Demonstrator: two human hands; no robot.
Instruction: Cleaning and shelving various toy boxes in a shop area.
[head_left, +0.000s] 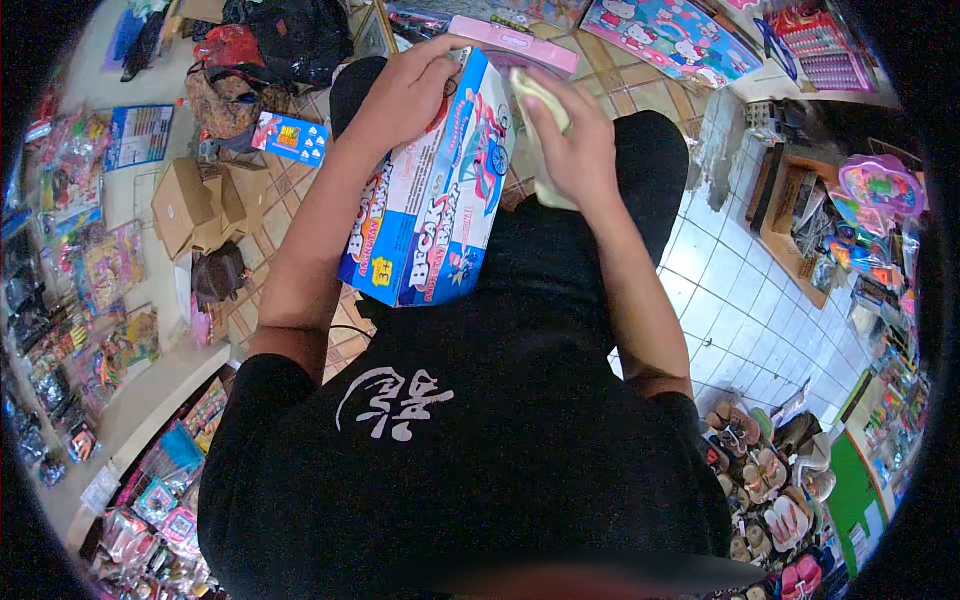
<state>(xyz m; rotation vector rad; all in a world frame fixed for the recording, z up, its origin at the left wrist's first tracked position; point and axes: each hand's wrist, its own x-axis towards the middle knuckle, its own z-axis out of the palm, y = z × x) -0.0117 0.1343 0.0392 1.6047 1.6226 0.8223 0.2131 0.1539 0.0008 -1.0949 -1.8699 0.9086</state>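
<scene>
A toy box (442, 195) of printed cardboard, blue and white with a pedicab picture, rests tilted against my lap. My left hand (416, 94) grips its far upper end, the thumb and fingers around the edge. In my right hand (566, 131) is a folded pale yellow cloth (551, 180), held just right of the box and apart from its printed side. The fingers of that hand are slightly blurred. Behind the box lies a pink box (517, 45), partly covered by it.
An open brown cardboard box (199, 210) and a blue flat box (291, 139) lie to the left, near bags (236, 90). A Hello Kitty printed panel (667, 37) is at the far right. Sandals (765, 472) are piled at lower right, beyond white floor tiles (720, 277).
</scene>
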